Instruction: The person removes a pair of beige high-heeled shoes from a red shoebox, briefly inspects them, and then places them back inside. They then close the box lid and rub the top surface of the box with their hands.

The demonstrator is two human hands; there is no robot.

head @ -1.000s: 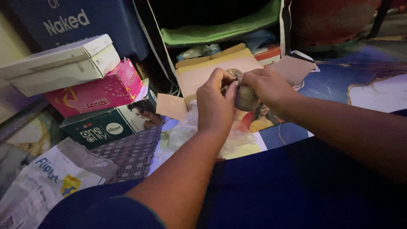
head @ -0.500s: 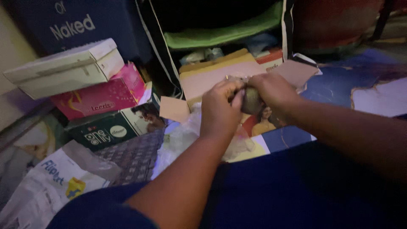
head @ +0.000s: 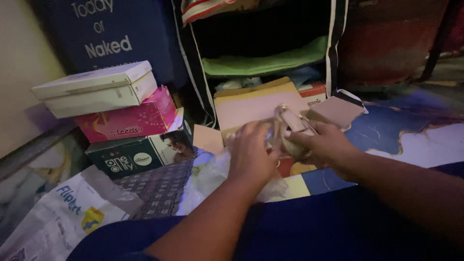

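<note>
Both my hands meet over a small glittery grey-gold shoe-like object (head: 293, 126) with a pale strap standing up from it. My right hand (head: 325, 146) cups its underside and far end. My left hand (head: 253, 155) grips its near side, fingers curled by the strap. The object hovers above an open brown cardboard box (head: 251, 104) and a colourful printed sheet (head: 299, 183). My lap, in dark blue cloth (head: 309, 227), fills the foreground.
At left stand three stacked boxes: white (head: 96, 89) on pink (head: 130, 118) on dark green (head: 140, 153). A patterned cloth (head: 154, 187), a white mailer bag (head: 63, 212) and crumpled clear plastic (head: 208, 175) lie near my left arm. A green fabric shelf (head: 263, 63) sits behind.
My hands have sunk lower and turned the glittery object, so its pale strap now stands up between them. The view has tilted upward, showing more of the shelf.
</note>
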